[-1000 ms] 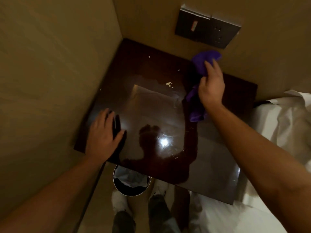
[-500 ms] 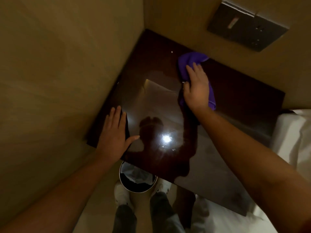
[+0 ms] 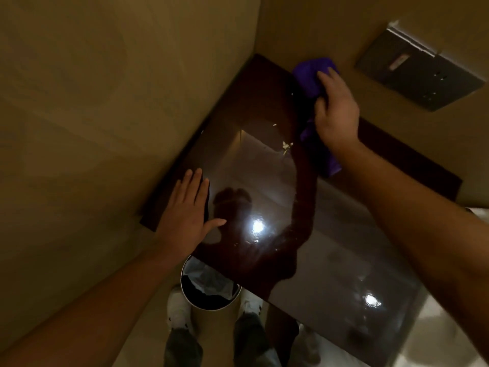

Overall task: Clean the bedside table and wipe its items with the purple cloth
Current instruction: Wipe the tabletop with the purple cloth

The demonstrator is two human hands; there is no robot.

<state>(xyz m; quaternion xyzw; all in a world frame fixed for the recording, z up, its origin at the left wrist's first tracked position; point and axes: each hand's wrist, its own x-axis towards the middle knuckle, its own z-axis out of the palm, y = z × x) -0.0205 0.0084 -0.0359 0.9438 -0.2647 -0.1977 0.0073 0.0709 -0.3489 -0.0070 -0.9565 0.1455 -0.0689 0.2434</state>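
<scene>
The bedside table has a dark, glossy top that fills the corner between two beige walls. My right hand presses the purple cloth flat against the table's far edge, near the back wall. The cloth sticks out beyond my fingertips and trails below my wrist. My left hand lies flat with fingers spread on the table's near left corner, holding nothing. A few pale crumbs lie on the top just left of the cloth.
A round waste bin with a liner stands on the floor under the table's front edge, between my shoes. A metal switch panel is on the back wall at the right. White bedding shows at the lower right.
My right hand has slid the purple cloth to the left and back to the far edge of the table. Crumbs show again beside the cloth. My left hand stays on the near left corner.
</scene>
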